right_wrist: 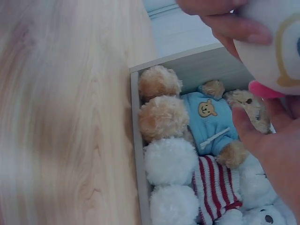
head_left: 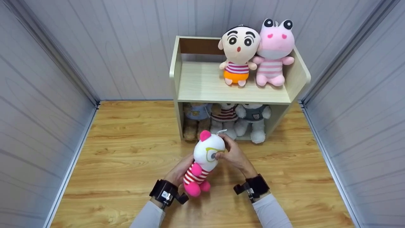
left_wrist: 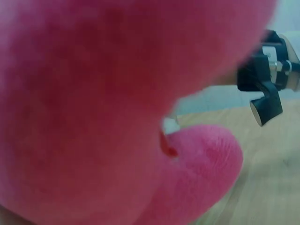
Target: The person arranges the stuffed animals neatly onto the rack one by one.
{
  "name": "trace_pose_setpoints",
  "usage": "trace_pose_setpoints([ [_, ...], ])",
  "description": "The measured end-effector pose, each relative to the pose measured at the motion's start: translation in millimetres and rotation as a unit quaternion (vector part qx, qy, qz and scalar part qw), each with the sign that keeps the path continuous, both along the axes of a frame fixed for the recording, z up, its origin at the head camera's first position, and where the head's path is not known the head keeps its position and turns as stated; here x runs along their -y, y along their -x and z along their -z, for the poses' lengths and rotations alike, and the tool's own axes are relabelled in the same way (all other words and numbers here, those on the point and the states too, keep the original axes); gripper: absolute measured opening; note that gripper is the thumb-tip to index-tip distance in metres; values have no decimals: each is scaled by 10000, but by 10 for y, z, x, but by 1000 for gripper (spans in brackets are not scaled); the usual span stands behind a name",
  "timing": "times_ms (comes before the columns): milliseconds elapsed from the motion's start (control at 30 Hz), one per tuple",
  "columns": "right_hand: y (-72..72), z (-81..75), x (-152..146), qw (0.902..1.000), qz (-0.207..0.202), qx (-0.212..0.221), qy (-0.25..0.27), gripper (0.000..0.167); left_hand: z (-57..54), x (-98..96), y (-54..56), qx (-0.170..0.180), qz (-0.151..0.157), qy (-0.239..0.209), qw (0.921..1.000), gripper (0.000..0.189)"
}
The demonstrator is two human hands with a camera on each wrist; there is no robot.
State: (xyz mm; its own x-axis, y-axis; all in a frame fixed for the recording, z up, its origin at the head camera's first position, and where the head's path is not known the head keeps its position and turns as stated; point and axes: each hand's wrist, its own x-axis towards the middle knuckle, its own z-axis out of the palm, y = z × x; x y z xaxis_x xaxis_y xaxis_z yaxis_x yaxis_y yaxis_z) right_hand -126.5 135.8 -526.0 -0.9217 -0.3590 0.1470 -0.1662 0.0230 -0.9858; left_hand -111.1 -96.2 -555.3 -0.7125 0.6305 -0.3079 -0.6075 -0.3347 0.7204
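Between both hands is a plush toy (head_left: 209,152) with a white head, yellow glasses, a red-and-white striped body and pink ears, arms and feet. It leans over the floor, in front of the shelf. My left hand (head_left: 180,170) holds its body from the left and behind, most fingers hidden by the toy. My right hand (head_left: 234,155) grips the right side of the head, thumb on the front near the glasses. In the left wrist view the toy's pink foot (left_wrist: 204,173) looms close to the camera. The right wrist view shows part of the white head (right_wrist: 262,51).
A pale wooden shelf (head_left: 234,102) stands against the back wall. On its top sit a doll in orange shorts (head_left: 236,77) and a pink frog plush (head_left: 276,41). Below sit a bear in blue (right_wrist: 208,119), one in red stripes (right_wrist: 215,187) and one in grey (head_left: 253,114).
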Motion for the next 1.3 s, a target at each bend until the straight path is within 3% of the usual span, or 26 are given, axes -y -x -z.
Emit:
trace_pose_setpoints([
  [100, 23, -74, -23, 9997, 212, 131, -87, 94, -6, 5, 4, 65, -256, -30, 9996, 54],
  [267, 77, -242, -91, 9973, 608, 285, -293, 67, -52, 20, 45, -343, -427, -357, 9979, 68],
  [367, 117, -360, -138, 9954, 807, 232, -460, 62, -94, 41, 57, -694, -379, -364, 9962, 74],
  [500, 177, -485, -191, 9906, 1007, -34, -930, 63, -147, 57, 54, -1201, -572, -101, 9911, 68],
  [667, 242, -593, -201, 9751, 1332, -513, -1694, 69, -188, 9, 41, -1946, -771, 671, 9755, 56],
  [867, 296, -660, -158, 9583, 1498, -950, -2240, 72, -200, -85, 17, -2348, -827, 1635, 9546, 69],
  [1133, 312, -680, -66, 9509, 1564, -1274, -2349, 72, -155, -165, -4, -2690, -989, 2100, 9347, 76],
  [1300, 308, -654, -50, 9562, 1501, -1422, -2071, 76, -148, -178, -12, -2771, -1269, 2339, 9232, 76],
])
